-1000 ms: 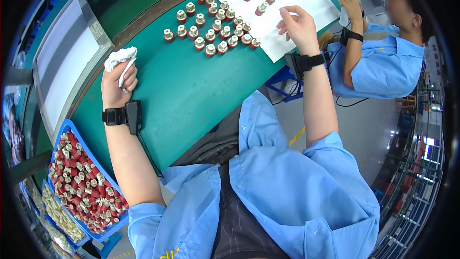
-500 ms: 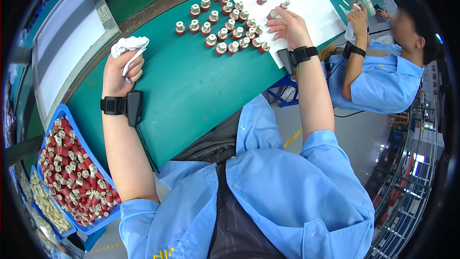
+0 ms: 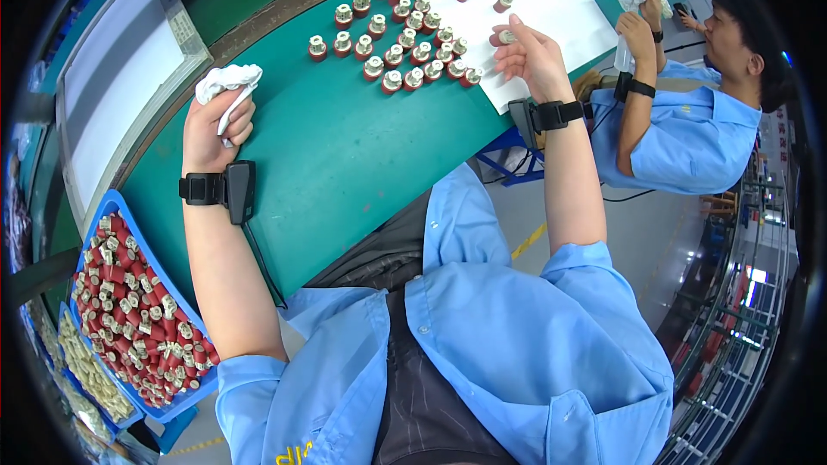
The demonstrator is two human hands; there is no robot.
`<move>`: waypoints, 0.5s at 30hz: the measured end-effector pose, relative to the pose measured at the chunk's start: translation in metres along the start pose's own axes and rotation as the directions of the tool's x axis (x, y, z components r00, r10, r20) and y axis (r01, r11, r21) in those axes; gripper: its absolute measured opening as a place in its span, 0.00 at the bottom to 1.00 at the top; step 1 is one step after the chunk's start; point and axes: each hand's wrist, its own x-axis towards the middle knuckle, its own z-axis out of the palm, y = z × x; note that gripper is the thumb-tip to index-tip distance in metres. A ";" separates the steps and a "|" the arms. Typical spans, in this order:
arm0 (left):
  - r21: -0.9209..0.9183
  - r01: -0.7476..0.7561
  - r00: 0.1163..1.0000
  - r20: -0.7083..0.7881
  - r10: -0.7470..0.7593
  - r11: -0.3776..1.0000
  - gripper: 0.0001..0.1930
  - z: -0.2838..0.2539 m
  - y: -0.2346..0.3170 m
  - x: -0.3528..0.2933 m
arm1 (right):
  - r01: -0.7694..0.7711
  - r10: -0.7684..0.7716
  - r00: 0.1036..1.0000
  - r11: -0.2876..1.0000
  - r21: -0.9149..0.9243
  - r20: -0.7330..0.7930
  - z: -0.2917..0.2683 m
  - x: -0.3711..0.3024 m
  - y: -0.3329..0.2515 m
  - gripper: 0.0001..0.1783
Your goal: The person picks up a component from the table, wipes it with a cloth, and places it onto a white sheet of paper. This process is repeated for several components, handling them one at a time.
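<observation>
Your left hand (image 3: 215,125) is closed around one crumpled white cloth (image 3: 226,82), and your right hand (image 3: 530,56) pinches one red-and-white part (image 3: 502,37) at the white sheet's (image 3: 560,13) edge. At ten o'clock from that hand, about eighteen like parts (image 3: 392,39) stand clustered on the green table (image 3: 345,146). Two blue bins (image 3: 116,207) sit at seven o'clock.
</observation>
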 end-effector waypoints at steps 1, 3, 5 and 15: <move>-0.002 -0.004 1.000 0.009 0.004 1.000 0.06 -0.002 0.000 0.000 | -0.001 0.001 1.000 1.000 0.002 -0.003 -0.001 -0.004 0.000 0.28; -0.002 -0.004 1.000 0.022 0.004 1.000 0.06 -0.002 0.000 0.001 | -0.041 0.041 0.999 0.999 0.009 0.028 -0.003 -0.013 -0.004 0.29; -0.007 -0.005 1.000 0.023 0.005 1.000 0.06 -0.001 0.000 0.002 | -0.064 0.063 0.997 0.998 0.013 0.041 -0.004 -0.018 -0.005 0.29; 0.021 -0.016 1.000 0.019 0.016 1.000 0.07 -0.004 0.000 0.001 | -0.072 0.062 0.986 0.996 0.060 0.156 0.023 -0.080 -0.017 0.29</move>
